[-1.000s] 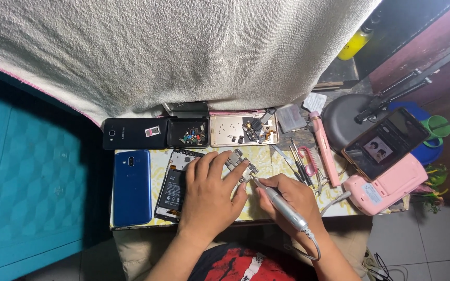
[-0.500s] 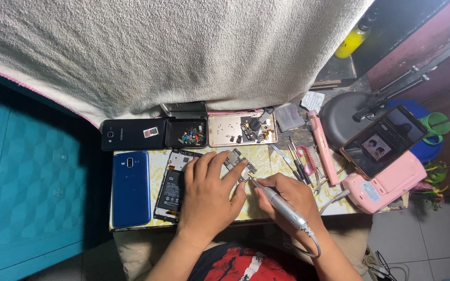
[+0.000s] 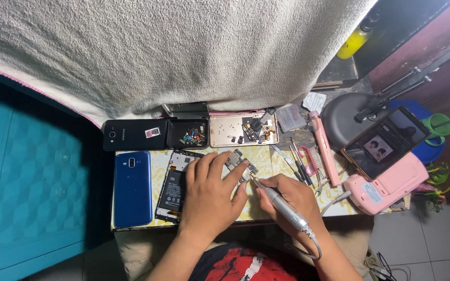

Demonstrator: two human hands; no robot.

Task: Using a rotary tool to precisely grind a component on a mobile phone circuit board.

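Head view: the left hand lies flat, fingers spread, pinning a small circuit board to the counter just right of an opened phone. The right hand has its grip closed around a silver pen-shaped tool, tip touching the board. A blue phone lies far left.

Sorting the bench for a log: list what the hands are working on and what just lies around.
In use: left hand, circuit board, right hand, silver corded pen tool.
Lying about: blue phone, black phone, opened phone, parts tray, tweezers, propped phone.
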